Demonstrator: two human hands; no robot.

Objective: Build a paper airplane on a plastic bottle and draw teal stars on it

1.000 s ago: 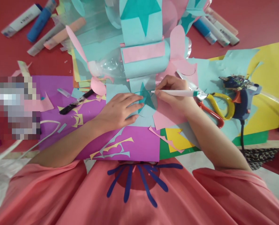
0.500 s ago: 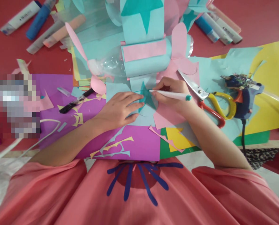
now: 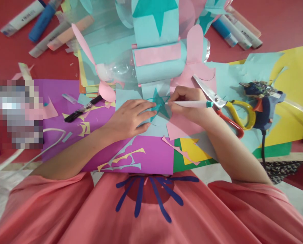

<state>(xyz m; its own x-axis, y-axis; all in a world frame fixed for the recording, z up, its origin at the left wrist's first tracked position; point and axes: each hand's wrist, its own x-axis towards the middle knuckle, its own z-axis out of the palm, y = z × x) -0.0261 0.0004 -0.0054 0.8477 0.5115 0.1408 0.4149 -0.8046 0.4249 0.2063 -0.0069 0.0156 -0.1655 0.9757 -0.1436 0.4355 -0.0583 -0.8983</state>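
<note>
A plastic bottle wrapped in light blue paper (image 3: 161,71) lies sideways, with pink paper blades at its neck and pink fins at its base. Below it extends a light blue flap (image 3: 150,88) bearing a teal star (image 3: 160,105). My left hand (image 3: 133,117) lies flat with fingers spread on this flap, left of the star. In my right hand (image 3: 185,101) is a white marker with a teal end (image 3: 192,104), its tip at the star's right side. Another teal star (image 3: 157,15) shows on the upper flap.
Open scissors (image 3: 219,100) and a blue glue gun (image 3: 267,108) lie to the right. Markers (image 3: 44,20) rest at the upper left, others (image 3: 225,30) at the upper right. A black marker (image 3: 82,110) and paper scraps (image 3: 126,159) lie on purple paper (image 3: 156,152).
The marker in my right hand has turned to lie more level, and its tip has shifted slightly right and down. A teal line now shows along the star's upper right. My left hand stays put.
</note>
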